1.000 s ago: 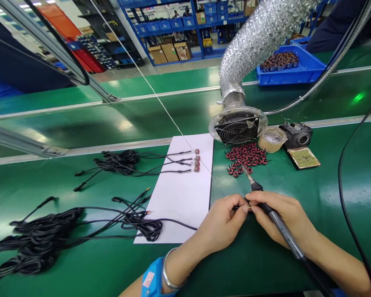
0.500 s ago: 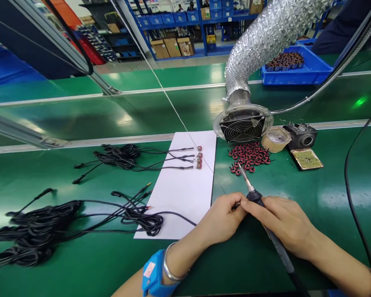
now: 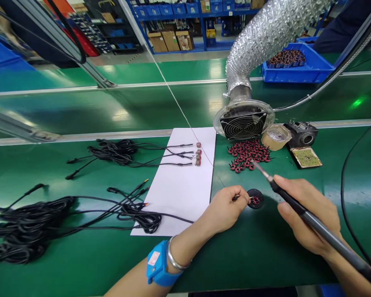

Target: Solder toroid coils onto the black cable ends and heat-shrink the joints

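My right hand (image 3: pixel 309 214) grips a soldering iron (image 3: pixel 297 208), its metal tip pointing up and left towards the heap of small red-and-black ring-shaped parts (image 3: pixel 249 152). Pinched between the fingers of my left hand (image 3: pixel 230 206) is a black cable (image 3: pixel 179 218); only a short thin end pokes out past the fingertips. That end reaches a single red ring part lying on a round black disc (image 3: pixel 255 203) on the green bench. A thin strand of wire (image 3: pixel 181 117) slants down from above and ends just over my left hand. A blue wrist strap (image 3: pixel 162 264) is on my left wrist.
Bundles of black cable (image 3: pixel 34 227) lie to the left, partly on a white sheet (image 3: pixel 185 185). Beyond the heap hangs a fume extractor (image 3: pixel 244 123). Right of it are a tape-wrapped tub (image 3: pixel 276 137) and a soldering-iron stand with a sponge (image 3: pixel 306 157). A blue bin (image 3: pixel 320 68) sits behind.
My right hand has moved right with the soldering iron, away from my left hand. The black disc and ring part now show. My left hand stays nearly in place.
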A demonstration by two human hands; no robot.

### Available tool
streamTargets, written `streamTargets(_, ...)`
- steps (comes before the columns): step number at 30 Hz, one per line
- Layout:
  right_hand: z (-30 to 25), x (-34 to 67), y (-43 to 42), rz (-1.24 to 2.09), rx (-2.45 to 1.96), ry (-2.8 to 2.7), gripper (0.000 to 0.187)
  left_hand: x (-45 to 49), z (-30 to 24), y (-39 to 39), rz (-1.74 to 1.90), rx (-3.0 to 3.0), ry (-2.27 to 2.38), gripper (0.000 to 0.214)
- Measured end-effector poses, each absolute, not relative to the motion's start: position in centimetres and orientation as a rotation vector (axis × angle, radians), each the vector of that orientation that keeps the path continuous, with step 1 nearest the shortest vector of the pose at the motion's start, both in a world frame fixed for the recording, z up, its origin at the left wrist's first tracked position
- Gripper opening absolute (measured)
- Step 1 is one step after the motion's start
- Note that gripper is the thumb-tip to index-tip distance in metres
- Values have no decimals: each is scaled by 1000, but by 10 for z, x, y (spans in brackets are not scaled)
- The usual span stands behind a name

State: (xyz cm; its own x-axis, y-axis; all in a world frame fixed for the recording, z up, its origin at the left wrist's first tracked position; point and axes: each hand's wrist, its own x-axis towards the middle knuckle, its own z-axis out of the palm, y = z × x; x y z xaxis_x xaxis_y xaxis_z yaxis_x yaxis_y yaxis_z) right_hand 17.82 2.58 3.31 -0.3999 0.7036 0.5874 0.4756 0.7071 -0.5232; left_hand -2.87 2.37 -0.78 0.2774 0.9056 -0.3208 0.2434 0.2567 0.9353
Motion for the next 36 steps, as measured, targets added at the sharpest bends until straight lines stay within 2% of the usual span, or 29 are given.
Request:
streamTargets(8, 46, 179, 10, 430, -915, -2021, 20, -30, -7, 23, 638, 1267, 1240, 19)
streamTargets(36, 43, 173, 4, 548, -825, -2083, 27, -30, -3, 22, 604, 1307, 1258, 21)
